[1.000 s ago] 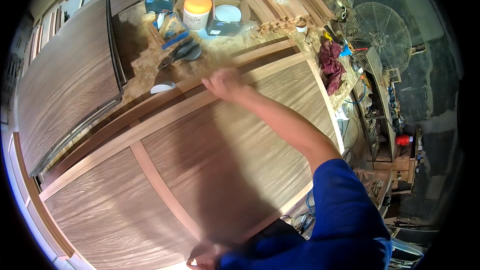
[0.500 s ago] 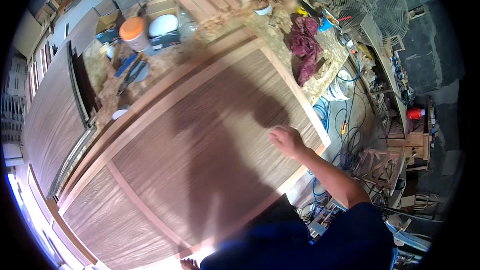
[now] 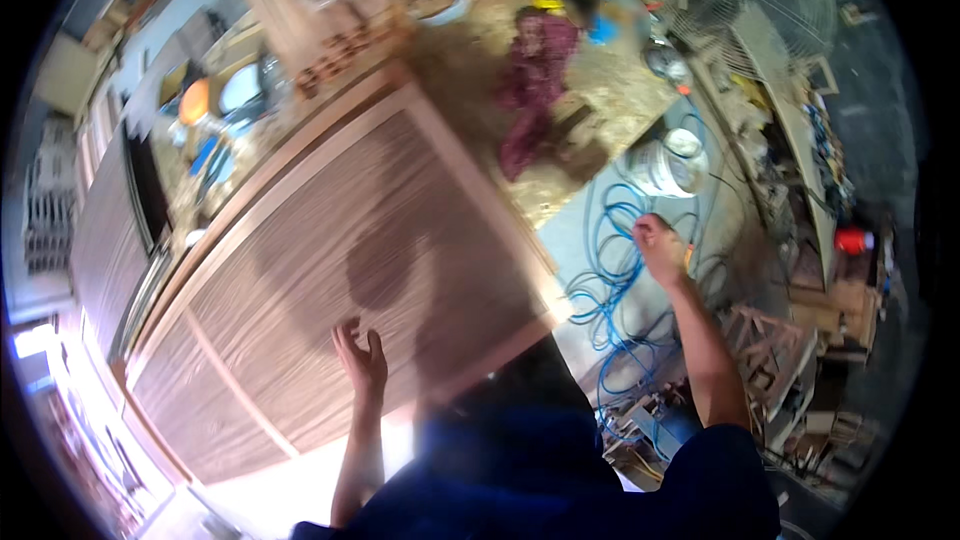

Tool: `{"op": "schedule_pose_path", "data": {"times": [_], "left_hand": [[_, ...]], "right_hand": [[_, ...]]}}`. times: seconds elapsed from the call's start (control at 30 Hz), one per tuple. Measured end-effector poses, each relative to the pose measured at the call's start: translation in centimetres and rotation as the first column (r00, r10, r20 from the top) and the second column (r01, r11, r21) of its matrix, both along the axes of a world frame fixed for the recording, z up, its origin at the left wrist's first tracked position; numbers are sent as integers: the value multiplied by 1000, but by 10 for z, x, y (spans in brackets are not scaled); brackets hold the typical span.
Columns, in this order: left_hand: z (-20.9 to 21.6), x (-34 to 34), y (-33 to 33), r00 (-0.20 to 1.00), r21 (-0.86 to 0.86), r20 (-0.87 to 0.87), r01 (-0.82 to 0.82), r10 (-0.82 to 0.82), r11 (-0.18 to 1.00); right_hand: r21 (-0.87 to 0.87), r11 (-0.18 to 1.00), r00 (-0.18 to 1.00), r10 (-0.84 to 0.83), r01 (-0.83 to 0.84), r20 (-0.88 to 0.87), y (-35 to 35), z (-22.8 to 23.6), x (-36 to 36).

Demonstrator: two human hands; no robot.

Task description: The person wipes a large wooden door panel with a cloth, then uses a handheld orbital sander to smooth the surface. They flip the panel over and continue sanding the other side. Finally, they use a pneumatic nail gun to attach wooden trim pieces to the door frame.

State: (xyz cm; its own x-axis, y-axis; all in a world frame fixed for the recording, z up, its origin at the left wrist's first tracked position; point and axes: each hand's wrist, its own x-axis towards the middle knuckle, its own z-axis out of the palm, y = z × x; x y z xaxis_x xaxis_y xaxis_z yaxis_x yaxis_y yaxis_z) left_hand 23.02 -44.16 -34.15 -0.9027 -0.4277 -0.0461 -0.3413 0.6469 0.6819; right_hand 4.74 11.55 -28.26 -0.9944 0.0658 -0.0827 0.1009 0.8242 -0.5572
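A wood-grain panel (image 3: 300, 270) with a pale timber frame lies across the workbench before me. Over its near part my left hand (image 3: 360, 355) is raised, fingers and thumb apart, holding nothing. My right hand (image 3: 662, 252) is past the panel's right edge, over the floor, nearest to a coiled blue hose (image 3: 610, 285) and a white bucket (image 3: 668, 168). Its fingers are curled in and blurred; what they hold, if anything, does not show.
On the bench beyond the panel lie a dark red cloth (image 3: 535, 80), stacked timber strips (image 3: 320, 15) and a tub with an orange lid (image 3: 194, 102). A large wire-cage fan (image 3: 780, 0) stands at the far right. Clutter and wooden pieces line the right side.
My right hand has left the panel and moved right, out over the floor. My left hand has risen into view above the panel. The whole view has shifted rightward.
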Motion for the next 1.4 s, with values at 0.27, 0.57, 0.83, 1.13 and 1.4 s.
{"op": "schedule_pose_path", "data": {"times": [0.27,0.57,0.83,1.13,1.4], "left_hand": [[42,-277,195,926,104,-44,376,-374,921],[-42,-459,317,963,-58,225,166,-149,984],[-17,-525,262,747,106,367,558,-554,823],[-49,-657,301,803,155,-381,544,-458,824],[24,-477,275,941,165,-52,338,-334,927]], "right_hand": [[324,946,982,69,-9,-175,154,-25,-173],[345,939,988,39,15,-150,242,-119,-417],[167,972,976,187,-167,-113,260,-119,-442],[-459,880,989,-71,123,130,218,-87,-362],[-581,-264,638,323,770,699,99,-46,-227]]}}
